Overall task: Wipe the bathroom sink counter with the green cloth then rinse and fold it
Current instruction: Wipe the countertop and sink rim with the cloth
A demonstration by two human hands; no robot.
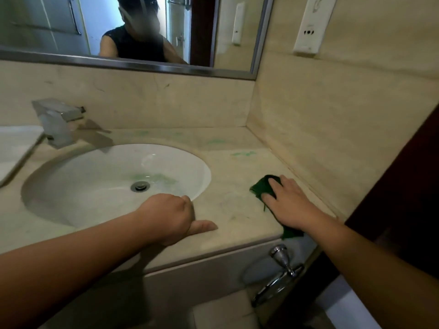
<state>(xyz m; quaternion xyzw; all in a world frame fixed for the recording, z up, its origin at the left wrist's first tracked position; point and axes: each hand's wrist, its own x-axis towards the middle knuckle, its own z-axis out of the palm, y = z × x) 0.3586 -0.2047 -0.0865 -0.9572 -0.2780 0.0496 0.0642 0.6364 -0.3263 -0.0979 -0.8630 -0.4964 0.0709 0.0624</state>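
The green cloth lies on the beige stone counter, to the right of the white oval sink. My right hand presses flat on the cloth with straight fingers, and a corner of the cloth hangs over the counter's front edge. My left hand rests on the counter's front at the sink rim, fingers curled under, thumb stretched along the stone, holding nothing. Green smears mark the counter behind the cloth and the sink bowl near the drain.
A chrome faucet stands at the sink's back left. The side wall runs close along the counter's right edge. A chrome towel ring hangs below the counter front. A mirror hangs above the backsplash.
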